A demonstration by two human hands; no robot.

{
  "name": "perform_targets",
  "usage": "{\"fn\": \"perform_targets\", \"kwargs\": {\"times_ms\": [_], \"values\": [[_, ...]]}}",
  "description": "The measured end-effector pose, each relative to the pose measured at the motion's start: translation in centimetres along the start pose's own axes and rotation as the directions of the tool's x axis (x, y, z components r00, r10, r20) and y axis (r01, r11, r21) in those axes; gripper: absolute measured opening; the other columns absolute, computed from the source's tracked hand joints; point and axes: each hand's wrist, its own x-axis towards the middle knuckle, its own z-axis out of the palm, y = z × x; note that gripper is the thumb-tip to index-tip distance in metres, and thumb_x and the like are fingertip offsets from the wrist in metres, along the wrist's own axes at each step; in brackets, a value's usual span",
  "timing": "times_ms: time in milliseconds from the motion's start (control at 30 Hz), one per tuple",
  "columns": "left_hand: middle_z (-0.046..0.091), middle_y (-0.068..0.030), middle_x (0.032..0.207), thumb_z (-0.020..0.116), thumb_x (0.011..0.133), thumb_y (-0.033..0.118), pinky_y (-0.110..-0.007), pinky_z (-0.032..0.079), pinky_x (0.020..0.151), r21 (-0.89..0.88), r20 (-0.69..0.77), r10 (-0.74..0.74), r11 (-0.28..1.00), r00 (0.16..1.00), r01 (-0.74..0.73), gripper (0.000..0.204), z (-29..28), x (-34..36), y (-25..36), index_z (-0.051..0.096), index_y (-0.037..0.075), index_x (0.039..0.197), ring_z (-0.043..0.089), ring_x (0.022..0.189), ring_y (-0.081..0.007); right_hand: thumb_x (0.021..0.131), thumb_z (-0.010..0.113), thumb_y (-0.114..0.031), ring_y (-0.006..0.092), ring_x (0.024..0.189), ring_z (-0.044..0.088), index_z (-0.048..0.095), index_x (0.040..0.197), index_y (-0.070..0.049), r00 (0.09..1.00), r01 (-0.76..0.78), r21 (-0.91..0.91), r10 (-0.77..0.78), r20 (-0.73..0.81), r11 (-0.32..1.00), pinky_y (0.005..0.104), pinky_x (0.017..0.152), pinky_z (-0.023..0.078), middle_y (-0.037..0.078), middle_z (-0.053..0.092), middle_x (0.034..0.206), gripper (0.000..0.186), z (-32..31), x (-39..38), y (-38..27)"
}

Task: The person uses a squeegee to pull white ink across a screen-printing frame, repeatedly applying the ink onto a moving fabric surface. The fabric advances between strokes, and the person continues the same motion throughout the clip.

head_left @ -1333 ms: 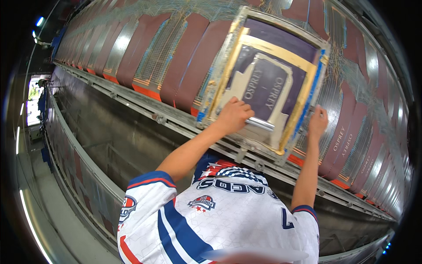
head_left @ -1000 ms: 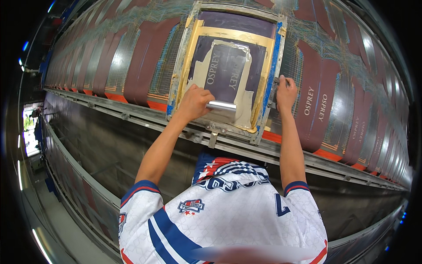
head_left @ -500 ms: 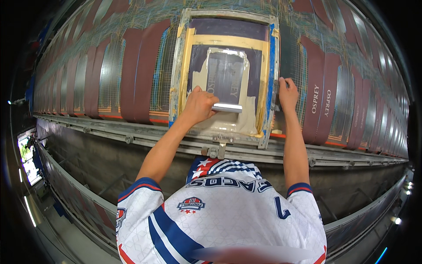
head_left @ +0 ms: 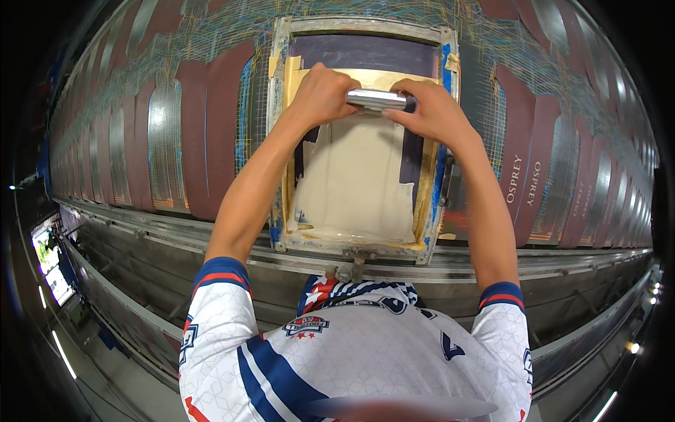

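A screen-printing frame [head_left: 446,211] with worn tape along its sides lies on the long printing table in front of me. Cream ink [head_left: 351,190] covers most of the inner mesh, which has dark purple areas at the top and sides. Near the top of the frame, my left hand [head_left: 323,98] grips the left end of a silver metal squeegee [head_left: 376,99]. My right hand [head_left: 429,109] is wrapped round its right end. The squeegee's lower edge is partly hidden by fingers and ink.
Maroon fabric panels [head_left: 214,130], some bearing pale lettering, line the table on both sides of the frame. A metal rail [head_left: 478,255] with a clamp [head_left: 348,271] runs along the near edge. Beyond it lie a dark gap and another long bench [head_left: 140,309].
Both hands have moved up to the frame's top. My right hand has left the frame's right side and taken hold of the squeegee. Cream ink now covers the middle lettering.
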Motion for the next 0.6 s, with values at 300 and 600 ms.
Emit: {"fn": "perform_targets", "kwargs": {"times_ms": [300,600], "values": [[0.068,-0.0068,0.072,0.086,0.068,0.030,-0.040,0.044,0.073,-0.007,-0.064,0.029,1.000,0.998,-0.029,0.025,2.2,-0.1,-0.3,0.074,0.014,0.082,0.064,0.071,-0.0316,0.072,0.078,-0.020,0.0368,0.081,0.069,0.072,0.086,-0.006,0.996,-0.042,-0.229,0.058,0.064,0.973,0.0460,0.081,0.052,0.018,0.070,0.079,0.021,3.7,1.6,-0.1],[0.066,-0.0042,0.074,0.083,0.059,0.013,-0.042,0.041,0.071,-0.046,-0.062,0.016,0.999,0.998,-0.019,0.023,5.0,-14.5,8.1,0.069,0.015,0.078,0.065,0.073,-0.0269,0.066,0.080,-0.018,0.0306,0.082,0.064,0.067,0.082,-0.007,0.996,0.085,-0.276,-0.075,0.046,0.957,0.0436,0.084,0.046,0.013,0.066,0.076,0.024,9.4,-12.8,-5.8]]}}
